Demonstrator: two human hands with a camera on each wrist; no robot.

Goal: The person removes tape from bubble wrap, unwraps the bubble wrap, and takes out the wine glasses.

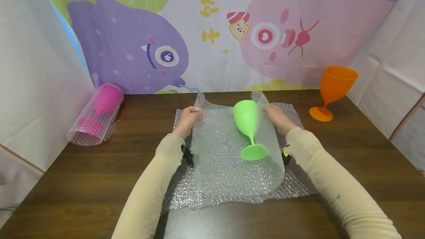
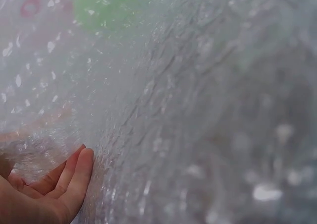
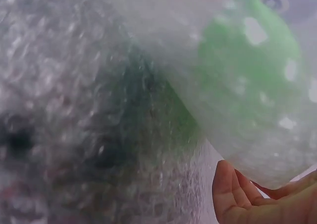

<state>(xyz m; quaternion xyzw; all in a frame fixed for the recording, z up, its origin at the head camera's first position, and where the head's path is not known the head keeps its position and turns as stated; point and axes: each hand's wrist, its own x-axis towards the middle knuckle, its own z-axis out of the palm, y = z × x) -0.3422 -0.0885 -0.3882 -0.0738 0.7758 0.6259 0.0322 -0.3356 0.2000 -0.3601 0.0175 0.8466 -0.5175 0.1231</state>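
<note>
A light green plastic goblet (image 1: 245, 117) lies on a sheet of clear bubble wrap (image 1: 216, 158), its foot toward me. My left hand (image 1: 188, 120) pinches the sheet's left edge near the far end. On the opposite side my right hand (image 1: 279, 118) holds the right edge, which is raised and curls partly over the goblet's right side. In the left wrist view the fingers (image 2: 79, 177) lie along the wrap. Through the wrap, the right wrist view shows the goblet's blurred green bowl (image 3: 247, 70) above the fingertips (image 3: 224, 184).
A pink goblet (image 1: 107, 100) rolled in bubble wrap lies at the far left of the wooden table (image 1: 99, 180). An orange goblet (image 1: 337, 86) stands upright at the far right. Behind the table hangs a cartoon-printed cloth (image 1: 212, 62).
</note>
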